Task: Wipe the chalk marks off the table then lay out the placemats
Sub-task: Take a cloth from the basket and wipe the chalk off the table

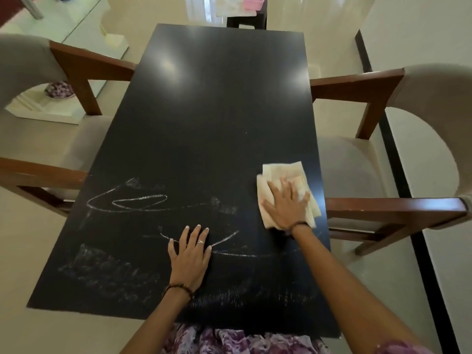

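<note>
Seeing black table point(217, 118) from head view: my right hand point(287, 204) lies flat, fingers spread, pressing cream cloth point(281, 172) near table's right edge. Left hand point(190, 254) flat, holding nothing, on chalk marks point(127, 200) across table's near half. Beige chairs point(408, 139) flank table; pale floor point(332, 42) around.

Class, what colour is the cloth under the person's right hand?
Pale cream or beige: the cloth lies flat under the right hand on the black table, seen in the head view.
</note>
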